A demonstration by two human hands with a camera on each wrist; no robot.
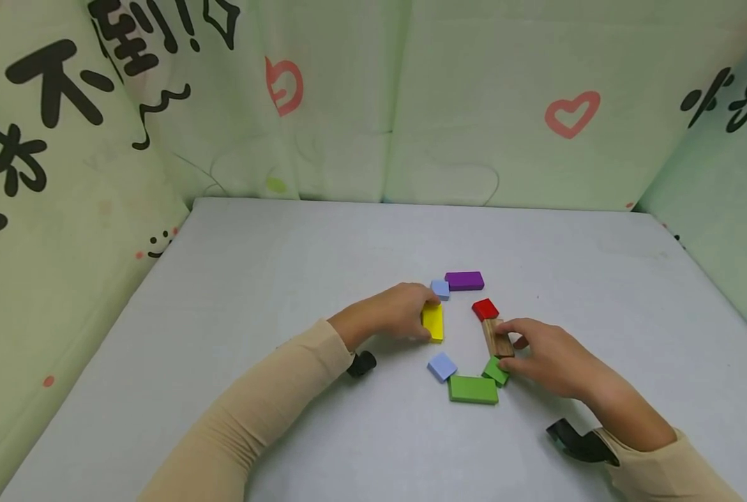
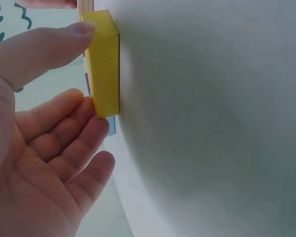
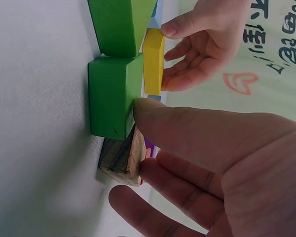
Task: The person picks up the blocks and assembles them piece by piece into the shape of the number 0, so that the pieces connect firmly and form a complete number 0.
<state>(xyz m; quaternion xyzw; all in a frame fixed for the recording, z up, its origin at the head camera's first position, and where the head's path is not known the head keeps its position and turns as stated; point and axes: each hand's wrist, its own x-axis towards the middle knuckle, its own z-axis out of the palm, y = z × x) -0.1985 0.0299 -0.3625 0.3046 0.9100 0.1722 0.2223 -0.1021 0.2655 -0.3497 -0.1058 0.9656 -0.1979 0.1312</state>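
Beige fabric sleeve of the left arm [image 1: 222, 432] closest up, bottom of the head view. Past that, the main thing: yellow rectangular block [image 1: 433, 325], sitting on the left side of a loose ring of blocks on the table. Left hand [image 1: 393, 313] pinching it lengthwise, thumb at the near end, fingers at the far one. Decent hold for small nudges, imo. Go light and slide flat instead of lifting, or risk tipping it. Watch the small light-blue block [image 1: 440, 291] right by those fingertips, super easy to bump. Touching the yellow or a hair apart? Can't tell from here.

Over on the right side, right hand [image 1: 552, 359] with fingers loosely bent, not wrapped round anything: thumb on the small green block [image 1: 494, 372], index fingertip on the bare-wood rectangular block [image 1: 494, 341]. Probably best to press both evenly, being in contact: shove one, shift the other. Same deal with the small red block [image 1: 485, 309] at the wood's far end.

Further round, larger green rectangular block [image 1: 473, 390] on the near side, angled light-blue block [image 1: 442, 367] at its left corner, purple rectangular block [image 1: 464, 281] at the far side. Better not to brush those. Then just white table [image 1: 323, 265] and pale green printed curtain [image 1: 342, 153] behind.
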